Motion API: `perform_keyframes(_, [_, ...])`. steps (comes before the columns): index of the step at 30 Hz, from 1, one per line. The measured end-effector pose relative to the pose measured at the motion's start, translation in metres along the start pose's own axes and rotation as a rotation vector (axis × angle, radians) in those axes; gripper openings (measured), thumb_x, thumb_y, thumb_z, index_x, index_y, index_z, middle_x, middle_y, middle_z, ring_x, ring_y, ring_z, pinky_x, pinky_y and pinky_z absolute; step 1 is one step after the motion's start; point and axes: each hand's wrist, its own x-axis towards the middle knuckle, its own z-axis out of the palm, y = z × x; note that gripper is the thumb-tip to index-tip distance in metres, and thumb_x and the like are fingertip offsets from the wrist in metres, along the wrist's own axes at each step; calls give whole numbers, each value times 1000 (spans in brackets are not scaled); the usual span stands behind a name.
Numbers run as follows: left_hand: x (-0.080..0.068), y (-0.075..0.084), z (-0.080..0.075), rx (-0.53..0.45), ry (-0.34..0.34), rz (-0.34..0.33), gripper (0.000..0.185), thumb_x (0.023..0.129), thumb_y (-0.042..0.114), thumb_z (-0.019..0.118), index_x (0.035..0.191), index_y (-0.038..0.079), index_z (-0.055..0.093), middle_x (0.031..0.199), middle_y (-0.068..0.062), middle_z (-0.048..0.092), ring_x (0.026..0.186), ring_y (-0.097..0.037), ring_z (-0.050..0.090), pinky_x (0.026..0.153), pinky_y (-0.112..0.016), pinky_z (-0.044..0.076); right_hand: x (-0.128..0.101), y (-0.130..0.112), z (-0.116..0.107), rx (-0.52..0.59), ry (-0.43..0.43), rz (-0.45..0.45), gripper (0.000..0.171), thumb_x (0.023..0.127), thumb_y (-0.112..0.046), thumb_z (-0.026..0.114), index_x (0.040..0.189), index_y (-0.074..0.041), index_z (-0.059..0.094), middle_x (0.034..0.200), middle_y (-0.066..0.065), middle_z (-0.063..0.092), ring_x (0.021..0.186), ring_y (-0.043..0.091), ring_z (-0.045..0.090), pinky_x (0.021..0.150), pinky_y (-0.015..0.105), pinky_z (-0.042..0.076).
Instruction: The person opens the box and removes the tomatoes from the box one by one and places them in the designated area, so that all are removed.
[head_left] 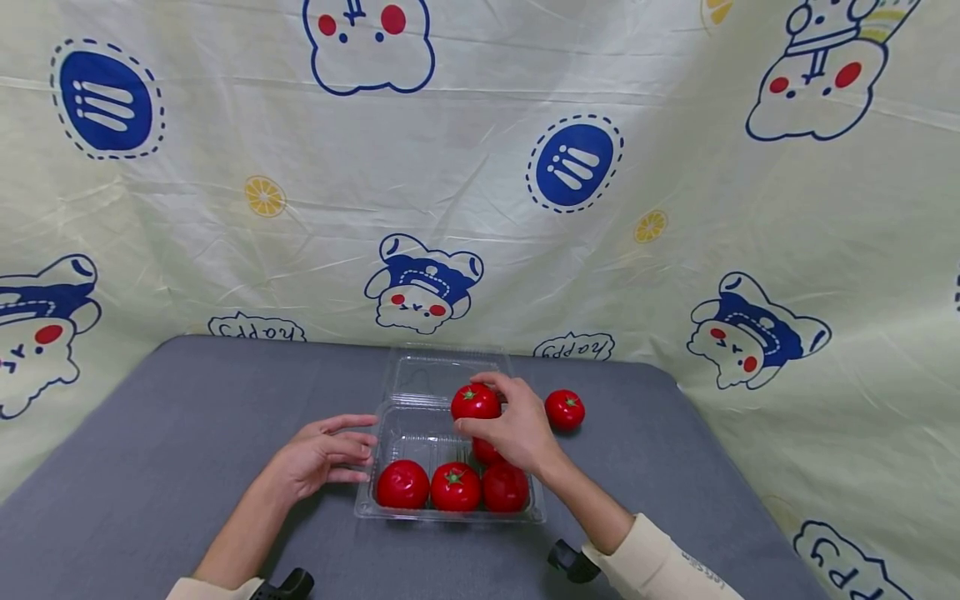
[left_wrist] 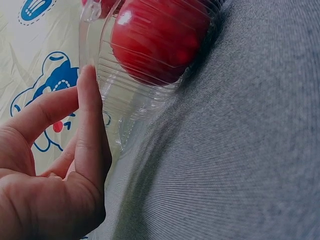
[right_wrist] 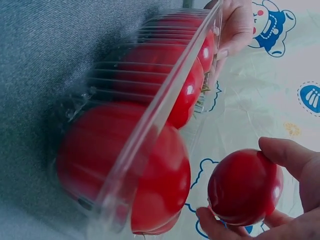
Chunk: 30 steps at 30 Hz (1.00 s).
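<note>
My right hand [head_left: 517, 423] pinches a red tomato [head_left: 475, 402] between thumb and fingers, above the back part of a clear plastic clamshell box [head_left: 420, 429]. In the right wrist view this held tomato [right_wrist: 245, 186] is up beside the box rim. Three tomatoes [head_left: 457, 487] line the front of the box, and another tomato [head_left: 486, 451] behind them is partly covered by my right hand. My left hand [head_left: 322, 457] is at the box's left side with fingers extended; in the left wrist view a fingertip meets the clear rim [left_wrist: 89, 55].
One loose tomato [head_left: 565, 410] sits on the grey cloth-covered table [head_left: 622, 467] right of the box. The clear lid [head_left: 435, 371] lies folded back behind it. A patterned curtain [head_left: 480, 167] hangs beyond the table's far edge.
</note>
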Motion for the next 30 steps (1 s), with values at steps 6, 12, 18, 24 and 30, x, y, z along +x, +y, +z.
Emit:
perform_keyframes(6, [0,0,-1,4,2,2,55,91,2,68,144,1,52,104,-5,72,80,-16,72,75,-38,65,-1,1,-1,-29,-1,-23,58,79,-27,86,132,-20,64,122,7,64,105,26,61,76,38,63])
perform_keyframes(12, [0,0,0,4,0,2,56,91,1,68,145,0,51,104,-5,72,80,-16,72,74,-38,65,-1,2,-4,-37,8,-19,57,79,-27,86,132,-22,64,122,6,67,102,25,63,75,37,62])
perform_keyframes(18, [1,0,1,4,8,-2,58,90,1,67,145,-1,50,104,-5,72,79,-16,72,74,-38,65,0,3,-8,-51,16,5,60,79,-25,86,134,-19,62,127,8,66,108,28,63,79,40,63])
perform_keyframes(24, [1,0,0,8,17,-4,57,90,0,67,145,0,50,110,-6,71,80,-16,72,74,-37,65,1,7,-10,-30,11,11,62,79,-23,86,136,-19,61,130,9,65,112,30,62,80,41,63])
perform_keyframes(30, [1,0,0,21,13,2,58,91,0,67,146,0,49,115,-7,71,81,-16,72,74,-37,65,2,11,-14,-6,10,18,62,80,-21,86,136,-18,59,130,10,64,113,30,61,80,42,63])
